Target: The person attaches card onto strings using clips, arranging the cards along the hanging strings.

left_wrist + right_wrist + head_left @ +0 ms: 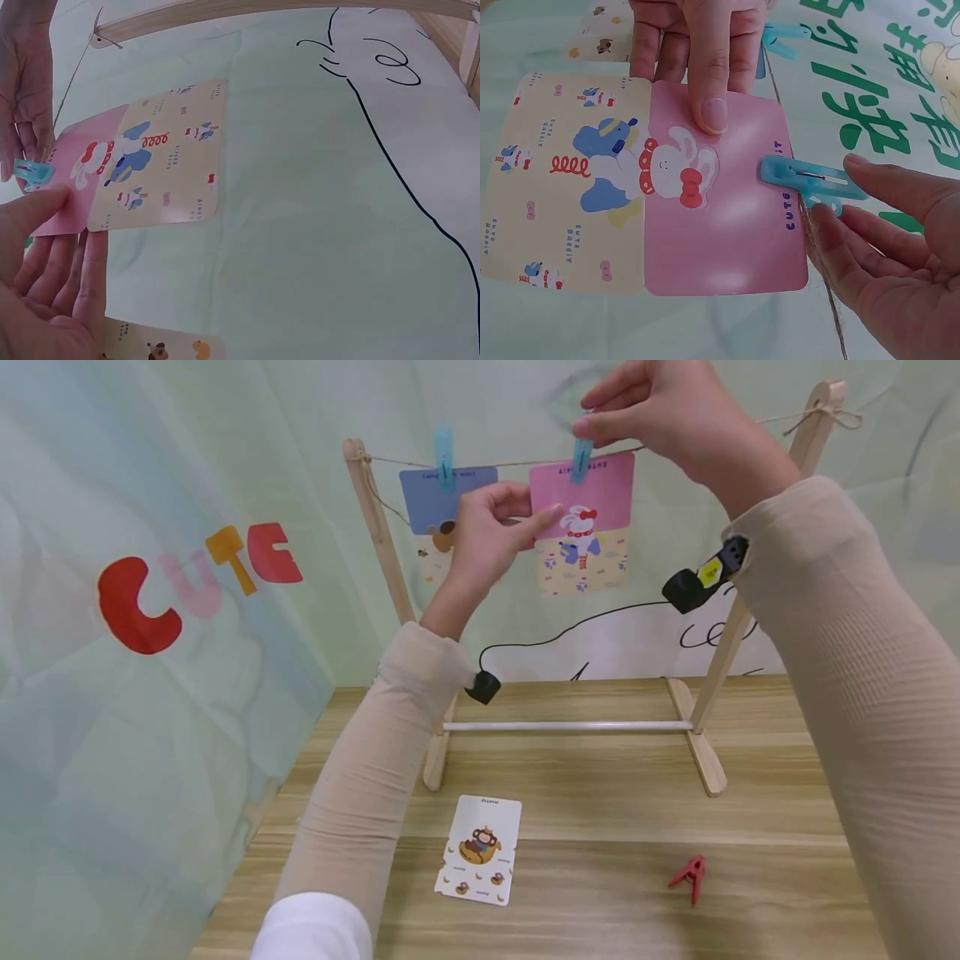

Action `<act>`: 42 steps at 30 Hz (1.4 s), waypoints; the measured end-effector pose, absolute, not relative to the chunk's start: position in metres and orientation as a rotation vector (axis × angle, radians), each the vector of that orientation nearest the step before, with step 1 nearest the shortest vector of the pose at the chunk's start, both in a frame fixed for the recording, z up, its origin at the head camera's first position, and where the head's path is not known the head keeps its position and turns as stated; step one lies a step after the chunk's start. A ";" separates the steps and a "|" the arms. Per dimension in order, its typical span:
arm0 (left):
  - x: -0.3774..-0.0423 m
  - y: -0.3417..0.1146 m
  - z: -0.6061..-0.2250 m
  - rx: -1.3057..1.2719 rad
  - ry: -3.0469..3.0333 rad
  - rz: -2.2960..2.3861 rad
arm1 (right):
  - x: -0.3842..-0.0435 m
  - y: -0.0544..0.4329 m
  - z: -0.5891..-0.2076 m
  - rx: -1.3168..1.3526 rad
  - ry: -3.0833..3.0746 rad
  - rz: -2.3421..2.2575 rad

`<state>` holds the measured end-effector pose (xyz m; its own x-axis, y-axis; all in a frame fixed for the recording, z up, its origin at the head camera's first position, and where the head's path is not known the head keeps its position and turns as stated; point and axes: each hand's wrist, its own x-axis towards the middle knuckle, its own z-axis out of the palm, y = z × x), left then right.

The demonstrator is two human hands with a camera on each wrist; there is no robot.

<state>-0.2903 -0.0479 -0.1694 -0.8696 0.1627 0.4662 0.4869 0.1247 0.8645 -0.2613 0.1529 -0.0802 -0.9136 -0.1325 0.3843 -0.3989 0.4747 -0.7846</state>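
Note:
My left hand (483,531) pinches the left edge of a pink-and-cream rabbit card (611,527), thumb in front and fingers behind. The card hangs at a twine line (517,463). At its top edge sits a light-blue clothespin (802,176), its jaws over the card and the twine. My right hand (675,422) holds this clothespin by its handle end between thumb and fingers. To the left, a blue-and-cream card (427,502) hangs from another light-blue clothespin (444,460), partly covered by my left hand in the head view.
The wooden rack's left post (390,543) and right post (723,664) carry the twine; a white rod (570,726) joins their feet. On the table lie a white monkey card (487,827) and a red clothespin (692,877). A printed cloth (225,727) hangs behind.

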 end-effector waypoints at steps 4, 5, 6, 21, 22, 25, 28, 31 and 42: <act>-0.288 -0.048 -0.169 -0.607 -2.187 -1.772 | -0.261 0.153 -0.080 0.436 -2.479 1.377; -0.288 -0.048 -0.169 -0.599 -2.196 -1.764 | -0.261 0.153 -0.080 0.431 -2.486 1.365; -0.288 -0.048 -0.169 -0.593 -2.203 -1.759 | -0.260 0.153 -0.080 0.426 -2.494 1.359; -0.287 -0.055 -0.173 -0.596 -2.207 -1.751 | -0.255 0.157 -0.081 0.399 -2.447 1.322; -0.287 -0.056 -0.173 -0.595 -2.209 -1.738 | -0.254 0.158 -0.082 0.401 -2.433 1.326; -0.285 -0.058 -0.174 -0.595 -2.224 -1.687 | -0.251 0.159 -0.083 0.414 -2.384 1.362; -0.283 -0.061 -0.175 -0.576 -2.246 -1.634 | -0.248 0.161 -0.085 0.438 -2.323 1.401; -0.282 -0.065 -0.176 -0.574 -2.253 -1.598 | -0.245 0.162 -0.088 0.463 -2.262 1.438; -0.273 -0.079 -0.182 -0.638 -2.237 -1.564 | -0.228 0.171 -0.099 0.559 -2.214 1.448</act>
<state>-0.2734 -0.0790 -0.1817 -0.8427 0.1676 0.5116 0.5380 0.2947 0.7897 -0.2285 0.1712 -0.0988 -0.8242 -0.0954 0.5581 -0.5497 0.3716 -0.7482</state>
